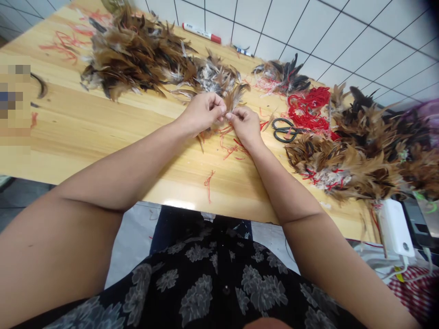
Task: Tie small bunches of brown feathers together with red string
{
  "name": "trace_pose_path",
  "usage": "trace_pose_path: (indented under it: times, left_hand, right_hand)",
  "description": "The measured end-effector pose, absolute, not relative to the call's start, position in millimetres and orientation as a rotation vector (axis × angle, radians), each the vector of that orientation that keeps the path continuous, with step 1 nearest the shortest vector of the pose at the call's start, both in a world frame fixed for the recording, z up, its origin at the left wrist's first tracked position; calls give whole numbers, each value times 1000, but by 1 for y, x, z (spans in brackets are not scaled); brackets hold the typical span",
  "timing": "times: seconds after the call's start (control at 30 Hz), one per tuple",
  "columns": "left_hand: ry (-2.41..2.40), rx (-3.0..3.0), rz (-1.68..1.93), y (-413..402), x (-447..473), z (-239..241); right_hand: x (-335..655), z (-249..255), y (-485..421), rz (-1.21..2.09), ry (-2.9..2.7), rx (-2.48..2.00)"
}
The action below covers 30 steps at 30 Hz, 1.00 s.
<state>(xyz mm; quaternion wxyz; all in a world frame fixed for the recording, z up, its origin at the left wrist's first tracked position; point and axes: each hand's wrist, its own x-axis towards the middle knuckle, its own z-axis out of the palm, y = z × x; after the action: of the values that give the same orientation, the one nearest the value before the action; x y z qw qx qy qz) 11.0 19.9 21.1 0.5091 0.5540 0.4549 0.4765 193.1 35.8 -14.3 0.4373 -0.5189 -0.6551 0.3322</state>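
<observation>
My left hand (205, 113) and my right hand (246, 127) meet near the middle of the wooden table, fingertips almost touching. Both are closed in a pinch at the base of a small bunch of brown and white feathers (236, 97), which fans out upward from between the fingertips. Fingers partly cover the quills, and whether a thread runs between the hands is too small to tell. Red thread scraps (233, 148) lie below them. Just beyond is a loose pile of whitish feathers (214, 75).
A big brown feather heap (133, 55) spreads at back left. Black-handled scissors (285, 130) lie right of my hands beside red yarn (310, 109). Red-tied feather bundles (346, 164) cover the right side, near a white power bank (397, 228). Markers (202, 33) rest along the tiled wall.
</observation>
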Motion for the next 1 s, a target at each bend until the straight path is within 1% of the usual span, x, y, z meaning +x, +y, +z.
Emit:
trace_pose_path:
  times: [0.2, 0.47, 0.7, 0.87, 1.0]
  left_hand:
    - [1053, 1262, 1181, 19, 13, 17]
    - [1023, 1079, 1072, 10, 20, 38]
    - [1082, 1121, 1108, 14, 19, 29]
    - [1081, 1154, 1090, 9, 23, 34]
    - [1077, 1179, 1088, 8, 22, 31]
  right_hand:
    - [188, -6, 28, 855, -1643, -1271]
    - [189, -10, 30, 918, -1560, -1287]
    - [195, -16, 36, 801, -1591, -1311]
    - [200, -19, 40, 742, -1652, -1314]
    - [200, -17, 37, 613, -1738, -1329]
